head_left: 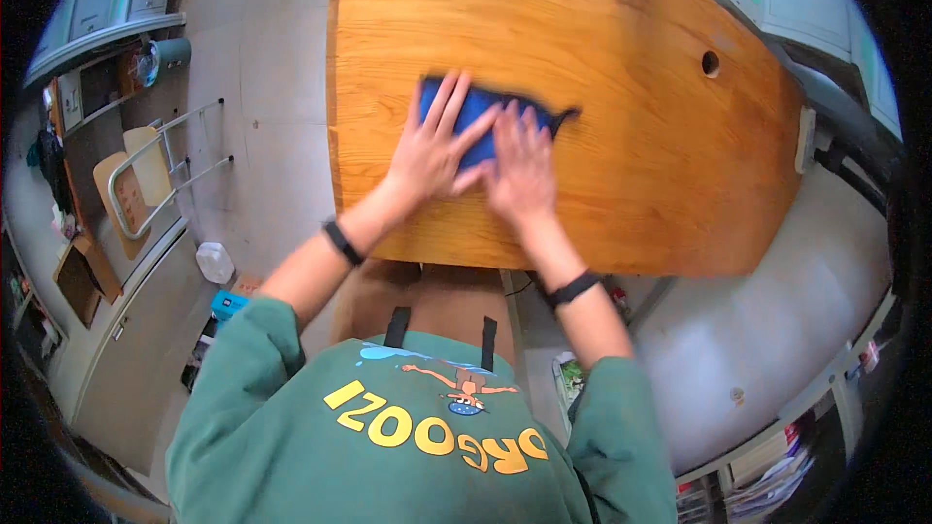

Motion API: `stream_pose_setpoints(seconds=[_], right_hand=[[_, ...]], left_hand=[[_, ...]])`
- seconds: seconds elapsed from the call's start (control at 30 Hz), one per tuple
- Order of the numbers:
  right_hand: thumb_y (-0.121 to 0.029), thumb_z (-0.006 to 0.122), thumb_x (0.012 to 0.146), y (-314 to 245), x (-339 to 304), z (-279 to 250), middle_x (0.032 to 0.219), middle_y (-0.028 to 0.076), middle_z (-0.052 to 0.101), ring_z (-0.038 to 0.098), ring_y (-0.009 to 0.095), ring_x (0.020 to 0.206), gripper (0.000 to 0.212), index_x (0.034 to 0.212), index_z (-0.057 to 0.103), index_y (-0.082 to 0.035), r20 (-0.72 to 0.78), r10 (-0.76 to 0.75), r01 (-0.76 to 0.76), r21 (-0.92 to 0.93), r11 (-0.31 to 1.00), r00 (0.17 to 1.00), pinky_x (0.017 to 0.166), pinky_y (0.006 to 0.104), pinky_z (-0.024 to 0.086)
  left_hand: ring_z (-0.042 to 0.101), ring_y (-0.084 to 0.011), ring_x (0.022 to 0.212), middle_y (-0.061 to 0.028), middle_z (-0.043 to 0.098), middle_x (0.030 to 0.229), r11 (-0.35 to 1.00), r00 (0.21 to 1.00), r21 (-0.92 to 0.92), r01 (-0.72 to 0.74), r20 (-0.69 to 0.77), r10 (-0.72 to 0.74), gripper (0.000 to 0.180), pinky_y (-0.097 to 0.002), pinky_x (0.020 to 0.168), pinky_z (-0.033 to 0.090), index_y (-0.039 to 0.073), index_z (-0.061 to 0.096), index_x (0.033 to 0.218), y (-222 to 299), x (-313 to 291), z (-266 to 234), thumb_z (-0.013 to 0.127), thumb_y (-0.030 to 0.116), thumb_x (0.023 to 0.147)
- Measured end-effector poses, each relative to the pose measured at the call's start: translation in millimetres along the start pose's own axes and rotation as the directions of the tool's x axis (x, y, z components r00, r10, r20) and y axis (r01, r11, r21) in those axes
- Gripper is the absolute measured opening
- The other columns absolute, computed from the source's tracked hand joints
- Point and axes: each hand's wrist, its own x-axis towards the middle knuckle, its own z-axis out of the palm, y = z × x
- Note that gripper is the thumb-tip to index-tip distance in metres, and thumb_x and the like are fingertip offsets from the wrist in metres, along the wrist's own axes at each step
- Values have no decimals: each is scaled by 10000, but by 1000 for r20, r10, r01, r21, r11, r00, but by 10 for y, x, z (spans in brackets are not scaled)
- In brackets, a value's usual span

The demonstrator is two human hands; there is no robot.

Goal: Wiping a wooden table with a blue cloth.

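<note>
A flat blue pouch-like piece point(478, 105) with dark edging lies on the wooden table point(621, 165), and a short dark tail sticks out at its right end. Its exact kind is hard to tell, since both hands cover much of it. My left hand point(423, 152) rests on its left part with the fingers spread. On the right part lies my right hand point(522, 163), flat with fingers stretched forward and slightly blurred. The two hands come close together over the middle of the piece. Neither hand grips it.
The table has a round hole point(711, 63) at the right. A folding chair point(146, 180) stands on the floor to the left, with a white plastic jug point(215, 262) near a cabinet point(131, 369). Stacked papers point(772, 485) fill a shelf at the lower right.
</note>
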Motion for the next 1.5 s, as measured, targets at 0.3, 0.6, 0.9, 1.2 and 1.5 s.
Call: stream_pose_setpoints(seconds=[0.3, 0.6, 0.9, 1.2, 1.5], right_hand=[[-331, 377, 1123, 1749, 1993, -714, 1775, 197, 214, 170, 383, 1643, 661, 1695, 251, -23, -100, 91, -100, -94, 991, 991, 1342, 525, 133], [-416, 557, 1066, 1065, 331, -405, 1754, 94, 331, 314, 336, 1603, 705, 1678, 364, -122, -179, -52, 39, -77, 996, 982, 1302, 556, 261], [-450, 606, 1020, -117, -1703, -69, 1746, 100, 354, 328, 319, 1597, 740, 1647, 426, -100, 67, 17, -14, -43, 999, 998, 1302, 521, 231], [-591, 624, 983, -635, -1650, 96, 1697, 345, 257, 187, 587, 1578, 861, 1598, 414, -26, -53, 132, -134, -28, 991, 990, 1246, 754, 127], [-693, 594, 946, -670, -1306, 221, 1792, 255, 109, 87, 551, 1628, 878, 1703, 336, -330, -108, 214, -230, -168, 958, 971, 1164, 869, 57]], left_hand=[[212, -463, 1620, -329, 291, 1702, 977, 973, 167, -135, -162, 162, 776, -652, 1299, 148, 170, 503, 1611, -296, 2775, 140, 519, 639, 993], [152, -448, 1647, -306, 183, 1755, 992, 988, 83, -93, -117, 103, 830, -709, 1274, 120, 239, 454, 1649, 412, 1033, 392, 638, 617, 934], [135, -482, 1647, -338, 177, 1748, 998, 992, -23, 63, 111, -60, 845, -737, 1259, 97, 213, 439, 1656, 1218, -1271, 462, 649, 606, 938], [253, -426, 1626, -243, 272, 1745, 965, 994, -242, 102, 60, -91, 834, -523, 1309, 281, 129, 433, 1643, 1096, -1628, 236, 762, 231, 883], [416, -394, 1547, -209, 440, 1655, 990, 998, -134, 55, 13, -54, 611, -540, 1282, 329, 56, 575, 1494, 981, -1518, 60, 667, 37, 890]])
